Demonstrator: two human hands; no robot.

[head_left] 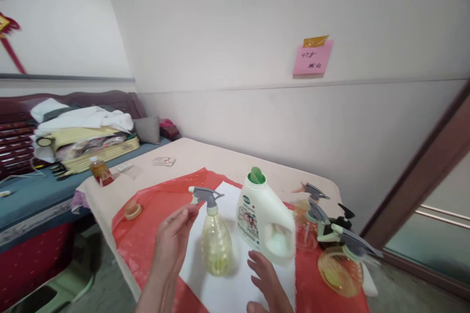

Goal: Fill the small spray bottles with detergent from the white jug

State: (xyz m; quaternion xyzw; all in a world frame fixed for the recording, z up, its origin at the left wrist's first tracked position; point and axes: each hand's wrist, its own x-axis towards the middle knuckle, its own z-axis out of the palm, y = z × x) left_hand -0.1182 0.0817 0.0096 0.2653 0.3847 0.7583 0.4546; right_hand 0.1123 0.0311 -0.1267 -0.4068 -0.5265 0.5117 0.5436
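Note:
A clear yellowish spray bottle [216, 247] with a grey trigger head stands upright on a white sheet [196, 274]. Just left of its neck is my left hand [174, 237], open, fingers stretched toward the nozzle; whether the fingertips touch it I cannot tell. My right hand [270, 286] hovers low on the right with its fingers apart and nothing in them. Between that hand and the wall, a large white detergent jug [262, 215] stands upright, its mouth showing a green spout [257, 175] with no cap on it. A round cap [132, 210] lies on the red plastic sheet [161, 205] at left.
Several other spray bottles [341, 271] crowd the table's right side. A drink bottle [101, 171] and a small clear packet [164, 161] sit toward the left on the pale tablecloth [205, 154]. A pink note [313, 57] is taped to the wall. A bed with piled cloth [88, 120] is beyond.

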